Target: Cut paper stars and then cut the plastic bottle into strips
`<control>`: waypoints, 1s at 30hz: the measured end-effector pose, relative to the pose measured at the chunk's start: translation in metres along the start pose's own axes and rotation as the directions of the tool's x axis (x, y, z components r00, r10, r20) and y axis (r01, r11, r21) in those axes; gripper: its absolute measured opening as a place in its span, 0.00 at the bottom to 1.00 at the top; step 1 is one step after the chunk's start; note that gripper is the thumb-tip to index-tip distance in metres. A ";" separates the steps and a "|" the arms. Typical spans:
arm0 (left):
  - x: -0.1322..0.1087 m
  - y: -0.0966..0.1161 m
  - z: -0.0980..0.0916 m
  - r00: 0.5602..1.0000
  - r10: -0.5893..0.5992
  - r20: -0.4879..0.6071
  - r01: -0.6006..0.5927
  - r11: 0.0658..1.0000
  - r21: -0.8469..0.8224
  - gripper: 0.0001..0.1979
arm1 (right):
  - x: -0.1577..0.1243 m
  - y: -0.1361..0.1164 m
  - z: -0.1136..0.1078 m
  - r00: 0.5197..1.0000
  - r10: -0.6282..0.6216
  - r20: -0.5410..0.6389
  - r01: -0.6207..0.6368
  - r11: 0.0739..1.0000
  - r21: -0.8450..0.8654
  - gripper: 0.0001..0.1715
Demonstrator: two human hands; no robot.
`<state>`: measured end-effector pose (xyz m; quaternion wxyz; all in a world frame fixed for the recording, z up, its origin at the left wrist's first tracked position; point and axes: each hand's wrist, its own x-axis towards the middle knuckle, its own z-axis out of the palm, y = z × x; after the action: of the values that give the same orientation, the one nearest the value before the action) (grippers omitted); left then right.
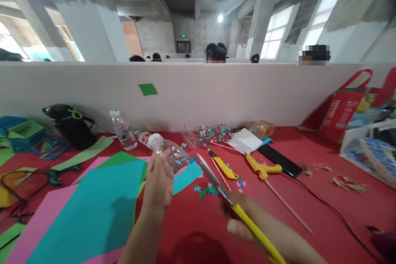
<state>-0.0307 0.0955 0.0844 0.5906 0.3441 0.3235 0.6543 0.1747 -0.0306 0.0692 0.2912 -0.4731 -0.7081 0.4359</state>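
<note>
My left hand [159, 183] is wrapped round a clear plastic bottle [168, 150] with a white cap, held tilted above the red table [309, 198]. My right hand [247, 220] grips yellow-handled scissors [229, 202]; their grey blades point up and left, with the tips close to the bottle's lower end. The right hand and the scissors are blurred by motion. A few small coloured paper stars [206, 190] lie on the table below the blades.
Teal [93, 210], pink and green paper sheets cover the left side. A second bottle [123, 130], a black bag [69, 126], a yellow utility knife [225, 167], a yellow glue gun [262, 169] with its cable, paper confetti [215, 134] and a red bag [343, 111] lie about. A white partition [216, 90] backs the table.
</note>
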 end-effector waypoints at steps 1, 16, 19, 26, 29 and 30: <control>0.000 0.002 0.001 1.000 0.017 0.002 -0.017 1.000 0.010 0.16 | -0.001 -0.004 0.000 0.999 0.021 0.029 -0.020 1.000 -0.014 0.35; -0.012 -0.015 0.009 0.998 0.047 0.046 -0.050 0.996 0.067 0.14 | 0.001 0.008 0.017 0.997 0.074 0.017 -0.075 0.993 0.086 0.31; -0.014 -0.013 0.009 0.996 0.065 0.066 -0.072 0.992 0.099 0.16 | 0.002 0.005 0.018 0.998 0.064 0.017 -0.065 0.995 0.080 0.30; -0.015 -0.015 0.010 0.993 0.072 0.093 -0.084 0.987 0.134 0.13 | 0.002 0.001 0.018 0.998 0.063 0.019 -0.065 0.992 0.108 0.32; -0.015 -0.016 0.010 0.991 0.086 0.106 -0.100 0.986 0.131 0.12 | 0.002 0.001 0.018 0.997 0.076 0.023 -0.078 0.990 0.116 0.31; -0.014 -0.016 0.009 0.990 0.084 0.112 -0.099 0.986 0.137 0.12 | 0.002 0.000 0.018 0.997 0.071 0.025 -0.074 0.991 0.108 0.31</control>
<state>-0.0131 0.0830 0.0755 0.5503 0.4339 0.3215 0.6368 0.1591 -0.0350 0.0607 0.2930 -0.4771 -0.6687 0.4892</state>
